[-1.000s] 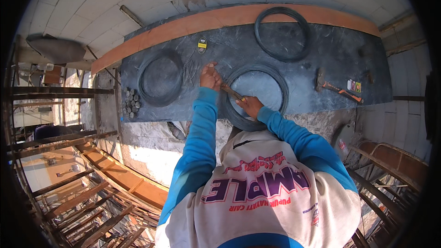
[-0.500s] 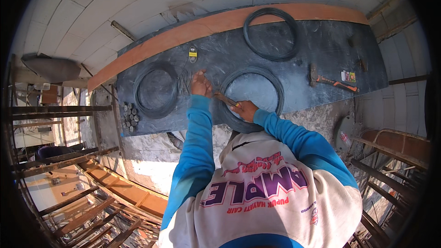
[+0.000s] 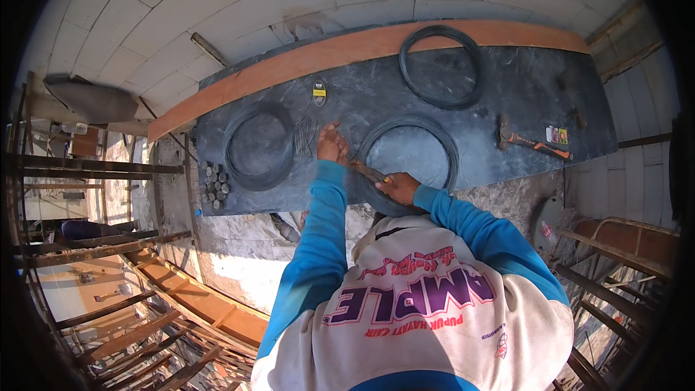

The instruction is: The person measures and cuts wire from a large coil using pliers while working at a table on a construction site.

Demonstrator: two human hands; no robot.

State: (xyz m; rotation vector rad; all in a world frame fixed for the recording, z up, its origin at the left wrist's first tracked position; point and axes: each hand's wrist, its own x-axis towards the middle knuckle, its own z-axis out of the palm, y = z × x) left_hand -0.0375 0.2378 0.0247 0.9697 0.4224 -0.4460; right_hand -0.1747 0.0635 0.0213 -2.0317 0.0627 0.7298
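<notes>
My right hand (image 3: 399,188) is wrapped round the handles of pliers (image 3: 369,171), whose jaws point left toward my left hand. The pliers lie over the left rim of a dark wire coil (image 3: 454,159) at the table's near edge. My left hand (image 3: 332,146) is closed just beyond the jaws, its fingers curled; what they hold is too small to make out. Several short cut wires (image 3: 305,135) lie left of it. Another wire coil (image 3: 233,159) rests farther left, and a third coil (image 3: 476,76) lies at the back.
On the dark table (image 3: 521,94), a hammer (image 3: 536,144) lies at the right beside a small colourful packet (image 3: 557,135). A yellow-labelled oval item (image 3: 319,93) sits beyond my left hand. Several grey blocks (image 3: 216,181) cluster at the left edge. A wooden plank (image 3: 289,59) runs along the back.
The whole view has shifted slightly, so the table appears a little lower and farther right. My left hand stays by the jaws, its fingers more curled. My right hand keeps the pliers.
</notes>
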